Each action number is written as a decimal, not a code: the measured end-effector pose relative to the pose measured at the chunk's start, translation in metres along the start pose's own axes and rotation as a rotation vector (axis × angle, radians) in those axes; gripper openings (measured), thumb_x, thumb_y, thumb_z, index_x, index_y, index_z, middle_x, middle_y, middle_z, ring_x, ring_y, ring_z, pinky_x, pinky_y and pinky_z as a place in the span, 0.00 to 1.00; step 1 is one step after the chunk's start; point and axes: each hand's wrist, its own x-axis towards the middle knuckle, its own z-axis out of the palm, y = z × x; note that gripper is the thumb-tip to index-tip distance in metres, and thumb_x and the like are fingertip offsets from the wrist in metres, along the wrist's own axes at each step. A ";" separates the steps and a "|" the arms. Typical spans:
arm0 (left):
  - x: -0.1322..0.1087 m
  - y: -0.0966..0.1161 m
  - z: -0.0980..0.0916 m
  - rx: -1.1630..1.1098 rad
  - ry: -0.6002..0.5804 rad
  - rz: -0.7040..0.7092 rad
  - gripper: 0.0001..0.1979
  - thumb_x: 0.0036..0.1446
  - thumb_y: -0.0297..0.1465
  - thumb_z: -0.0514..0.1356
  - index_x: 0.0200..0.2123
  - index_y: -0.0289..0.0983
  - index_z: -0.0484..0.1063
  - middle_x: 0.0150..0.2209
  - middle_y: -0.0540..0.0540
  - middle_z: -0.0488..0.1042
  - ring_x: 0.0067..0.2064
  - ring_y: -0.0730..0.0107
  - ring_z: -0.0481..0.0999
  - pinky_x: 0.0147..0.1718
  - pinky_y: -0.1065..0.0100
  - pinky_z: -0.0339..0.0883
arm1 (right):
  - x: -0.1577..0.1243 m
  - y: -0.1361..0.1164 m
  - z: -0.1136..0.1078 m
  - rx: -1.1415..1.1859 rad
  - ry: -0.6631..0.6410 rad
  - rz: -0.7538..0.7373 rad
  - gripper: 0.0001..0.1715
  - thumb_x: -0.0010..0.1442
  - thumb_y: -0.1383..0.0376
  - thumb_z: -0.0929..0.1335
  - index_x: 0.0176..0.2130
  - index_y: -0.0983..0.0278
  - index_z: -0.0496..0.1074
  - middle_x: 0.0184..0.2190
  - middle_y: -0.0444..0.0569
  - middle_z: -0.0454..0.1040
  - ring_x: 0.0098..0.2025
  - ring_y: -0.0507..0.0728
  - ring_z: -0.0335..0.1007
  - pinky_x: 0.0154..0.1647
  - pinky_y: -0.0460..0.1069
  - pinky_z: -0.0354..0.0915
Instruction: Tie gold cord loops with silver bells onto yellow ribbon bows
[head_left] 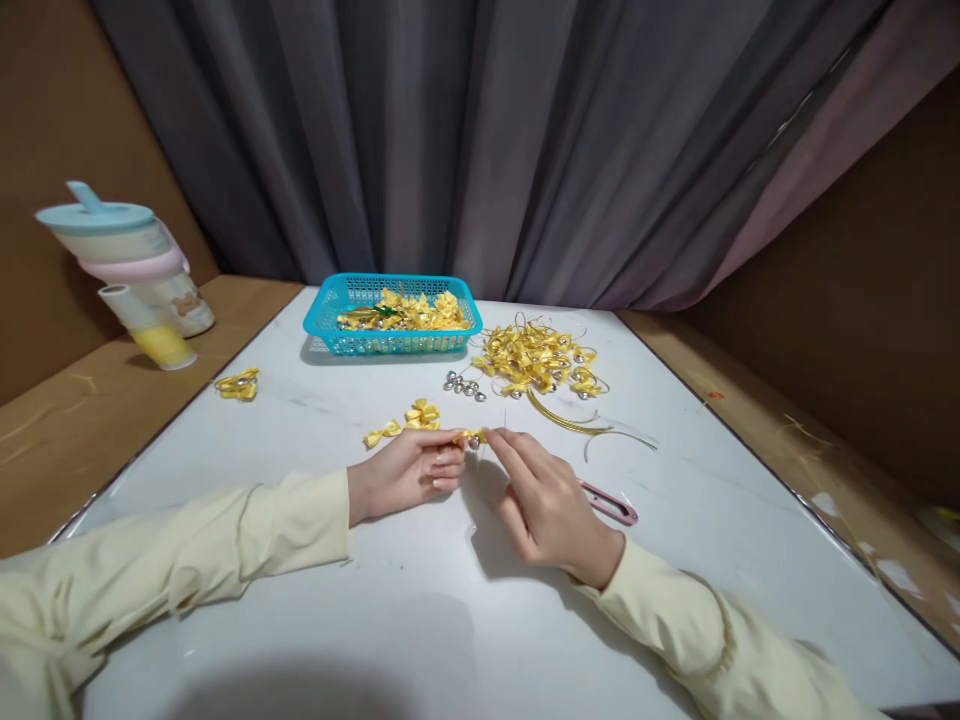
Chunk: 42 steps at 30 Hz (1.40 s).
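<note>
Close above the table's middle, a yellow ribbon bow (pixel 471 434) with a small silver bell (pixel 474 443) hangs between my two hands. My left hand (pixel 414 468) pinches the bow's left side between thumb and fingertips. At the bow's right side, my right hand (pixel 551 500) has its fingertips closed on the ribbon or on a thin cord (pixel 505 418) that rises beside them. Exactly what those right fingers grip is too small to make out. Several loose yellow bows (pixel 421 413) lie just behind my left hand. A pink-handled cutter (pixel 611 503) lies partly hidden behind my right hand.
Farther back, a blue basket (pixel 394 345) holds yellow bows and bells. Corded bows form a pile (pixel 532 360) beside loose bells (pixel 463 386) and gold cords (pixel 570 425). One bow (pixel 238 384) lies left. A tumbler (pixel 124 250) and yellow-white tube (pixel 154 335) stand beyond the table edge.
</note>
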 end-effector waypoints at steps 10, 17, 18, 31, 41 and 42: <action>0.002 0.000 -0.002 0.062 -0.022 -0.006 0.16 0.64 0.25 0.45 0.26 0.29 0.66 0.14 0.55 0.52 0.15 0.82 0.50 0.17 0.77 0.51 | -0.002 0.008 0.014 -0.308 -0.008 -0.136 0.17 0.61 0.74 0.61 0.50 0.76 0.63 0.37 0.57 0.73 0.34 0.57 0.67 0.28 0.50 0.63; -0.003 -0.003 0.004 0.356 -0.029 0.104 0.12 0.60 0.29 0.52 0.25 0.32 0.65 0.16 0.55 0.54 0.18 0.81 0.52 0.20 0.77 0.51 | 0.002 0.004 0.009 -0.258 0.007 -0.069 0.07 0.62 0.69 0.62 0.34 0.69 0.68 0.26 0.50 0.70 0.28 0.54 0.64 0.24 0.49 0.56; -0.004 -0.003 0.005 0.440 -0.027 0.145 0.12 0.60 0.30 0.53 0.25 0.33 0.64 0.16 0.55 0.55 0.18 0.81 0.53 0.20 0.76 0.51 | 0.002 0.003 0.009 -0.227 0.011 -0.040 0.08 0.62 0.68 0.62 0.31 0.67 0.67 0.25 0.49 0.69 0.28 0.54 0.64 0.24 0.48 0.56; -0.014 -0.011 0.008 1.415 0.154 0.647 0.14 0.62 0.34 0.49 0.27 0.35 0.65 0.25 0.50 0.66 0.29 0.73 0.65 0.31 0.70 0.57 | 0.008 -0.002 0.003 0.558 -0.168 0.523 0.16 0.61 0.64 0.61 0.23 0.65 0.63 0.18 0.41 0.62 0.21 0.48 0.55 0.23 0.43 0.53; -0.014 -0.014 0.007 1.501 0.276 0.719 0.10 0.61 0.31 0.52 0.33 0.36 0.72 0.31 0.47 0.75 0.33 0.70 0.71 0.33 0.72 0.60 | 0.008 -0.001 0.003 0.695 -0.171 0.584 0.14 0.61 0.62 0.62 0.26 0.65 0.66 0.19 0.42 0.65 0.21 0.49 0.58 0.22 0.43 0.55; -0.014 -0.015 0.008 1.493 0.276 0.708 0.10 0.61 0.31 0.52 0.33 0.36 0.72 0.32 0.47 0.75 0.33 0.70 0.71 0.33 0.72 0.60 | 0.008 -0.001 0.004 0.631 -0.153 0.538 0.13 0.60 0.63 0.62 0.25 0.65 0.66 0.19 0.42 0.65 0.21 0.49 0.57 0.22 0.44 0.55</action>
